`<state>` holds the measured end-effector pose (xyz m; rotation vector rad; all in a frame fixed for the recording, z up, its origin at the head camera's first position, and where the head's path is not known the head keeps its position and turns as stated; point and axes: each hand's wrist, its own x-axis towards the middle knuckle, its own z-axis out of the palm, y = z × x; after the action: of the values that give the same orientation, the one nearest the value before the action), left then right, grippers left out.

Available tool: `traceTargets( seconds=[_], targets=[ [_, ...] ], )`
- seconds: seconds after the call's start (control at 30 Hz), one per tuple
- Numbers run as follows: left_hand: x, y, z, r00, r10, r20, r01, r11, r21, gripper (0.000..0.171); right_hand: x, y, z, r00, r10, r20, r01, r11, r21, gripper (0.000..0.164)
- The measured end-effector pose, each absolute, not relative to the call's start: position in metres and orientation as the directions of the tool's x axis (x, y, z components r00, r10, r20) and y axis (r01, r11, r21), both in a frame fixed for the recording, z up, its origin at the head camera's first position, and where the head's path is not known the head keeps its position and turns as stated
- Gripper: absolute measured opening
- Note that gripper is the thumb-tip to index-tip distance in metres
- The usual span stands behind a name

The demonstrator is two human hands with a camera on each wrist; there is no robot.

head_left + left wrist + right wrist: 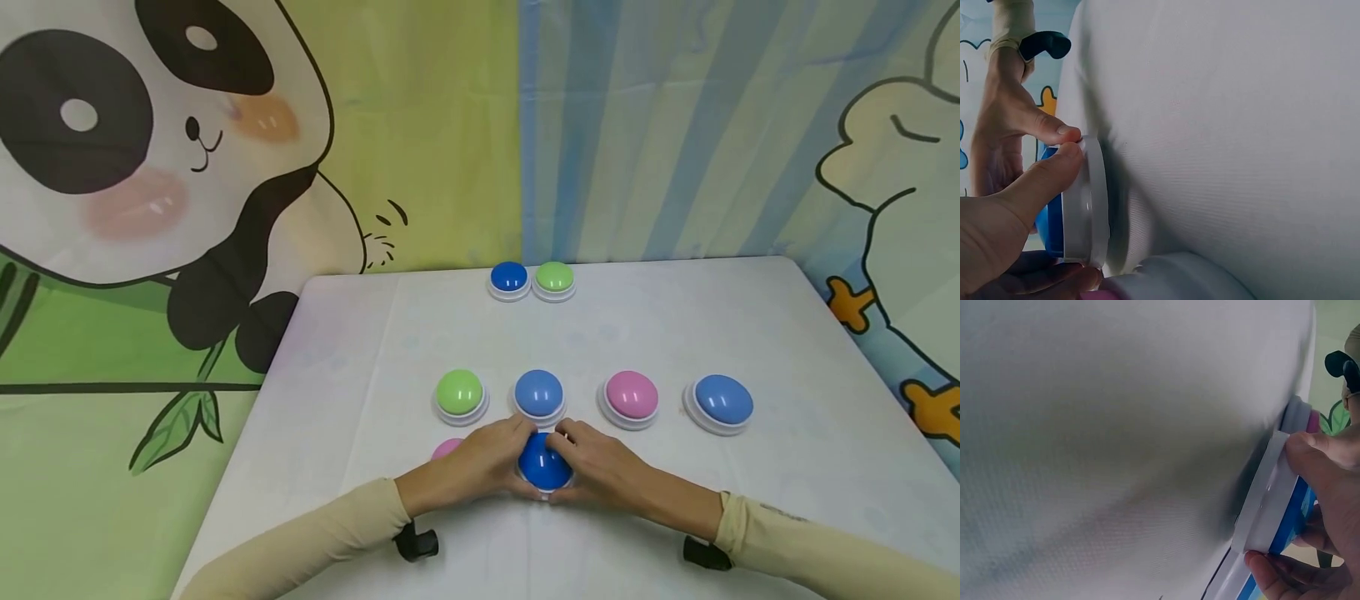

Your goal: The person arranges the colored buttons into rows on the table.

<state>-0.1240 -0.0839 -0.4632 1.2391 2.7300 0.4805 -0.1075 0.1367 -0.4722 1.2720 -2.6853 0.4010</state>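
Note:
A dark blue dome push button [545, 462] on a round white base is held between both hands near the front middle of the table. My left hand [491, 454] grips its left side, and my right hand [602, 469] grips the right. In the left wrist view both thumbs press at the near edge of the white base [1087, 206], while fingers reach round the far side. The right wrist view shows the base [1266, 494] close over the tabletop. Just beyond it sits a light blue button [538, 392]. A pink button [447, 447] is partly hidden behind my left hand.
A green button [460, 392], a pink button [632, 395] and another light blue one [723, 399] line up across the white table [637, 533]. At its back edge, a dark blue button [509, 277] stands beside a green one [555, 277]. Printed curtains [427, 133] hang behind.

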Motion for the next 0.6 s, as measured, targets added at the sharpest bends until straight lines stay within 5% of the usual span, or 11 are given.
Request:
traceTargets(
  seconds=[0.37,0.6],
  targets=[
    [-0.1244,-0.0821,-0.4695,-0.672,0.741,0.006,0.704,0.636,0.317,0.093,-0.1095,0.134,-0.4774,-0.644,-0.74,0.194,-0.765,0.631,-0.132,0.071],
    [-0.123,-0.0839,-0.4714,-0.662,0.749,0.001,0.706,0.623,0.335,0.087,-0.1073,0.1316,-0.477,-0.651,-0.739,0.17,-0.757,0.647,-0.09,0.07]
  ],
)
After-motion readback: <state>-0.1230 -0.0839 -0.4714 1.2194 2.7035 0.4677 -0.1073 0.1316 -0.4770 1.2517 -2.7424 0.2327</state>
